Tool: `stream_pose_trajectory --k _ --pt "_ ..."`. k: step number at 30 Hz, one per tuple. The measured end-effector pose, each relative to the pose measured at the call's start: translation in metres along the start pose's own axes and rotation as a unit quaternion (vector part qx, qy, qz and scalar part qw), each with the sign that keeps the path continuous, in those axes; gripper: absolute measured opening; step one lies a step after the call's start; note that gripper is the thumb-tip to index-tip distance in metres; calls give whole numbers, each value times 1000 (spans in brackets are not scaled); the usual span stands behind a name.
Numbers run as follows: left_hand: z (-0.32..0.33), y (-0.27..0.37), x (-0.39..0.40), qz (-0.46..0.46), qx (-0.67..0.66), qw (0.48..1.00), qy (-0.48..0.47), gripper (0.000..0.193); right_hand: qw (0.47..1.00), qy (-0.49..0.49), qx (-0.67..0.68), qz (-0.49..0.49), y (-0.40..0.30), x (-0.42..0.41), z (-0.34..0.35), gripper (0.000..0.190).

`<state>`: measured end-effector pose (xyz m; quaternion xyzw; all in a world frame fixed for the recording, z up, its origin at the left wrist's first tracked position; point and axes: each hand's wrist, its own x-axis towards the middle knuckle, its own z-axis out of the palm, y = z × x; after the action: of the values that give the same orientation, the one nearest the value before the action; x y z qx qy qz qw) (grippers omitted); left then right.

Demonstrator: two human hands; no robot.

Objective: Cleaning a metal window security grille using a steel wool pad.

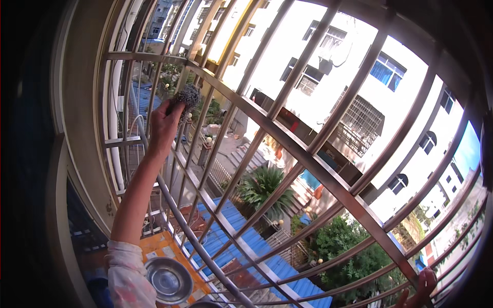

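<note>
My left hand (pixel 163 123) is raised at the upper left, gripping a grey steel wool scrubber (pixel 188 96). The scrubber is close to the corner of a stainless steel window guard, where its upper horizontal rail (pixel 287 140) bends; whether it touches the metal I cannot tell. At the lower right edge, my right hand (pixel 423 287) has its fingers around the lower end of that same rail. Part of the right hand is cut off by the picture's dark rim. Several vertical bars (pixel 252 69) cross the rail.
A metal basin (pixel 169 280) rests on an orange surface (pixel 161 244) inside the guard, below my left arm. A grey pipe (pixel 181 219) curves along the bars. The window frame (pixel 83 115) bounds the left side. Outside, blue roofing (pixel 246 246) and a white building (pixel 346 50) are visible.
</note>
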<state>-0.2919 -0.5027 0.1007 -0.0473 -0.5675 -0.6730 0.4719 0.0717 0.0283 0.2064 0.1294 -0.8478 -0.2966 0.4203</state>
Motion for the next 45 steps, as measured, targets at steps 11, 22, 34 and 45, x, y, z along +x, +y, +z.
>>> stream_pose_trajectory --k 11,22,34,45 --pt "108 71 177 156 153 975 -30 49 929 -258 147 223 10 21 59 95" --pt "178 133 315 274 369 887 29 54 993 -116 4 26 13 7 63 97" --pt "177 103 286 124 77 974 -173 24 993 -87 -72 27 11 15 53 100" --pt "96 -11 169 53 347 906 -238 47 998 -66 -3 12 14 18 56 88"
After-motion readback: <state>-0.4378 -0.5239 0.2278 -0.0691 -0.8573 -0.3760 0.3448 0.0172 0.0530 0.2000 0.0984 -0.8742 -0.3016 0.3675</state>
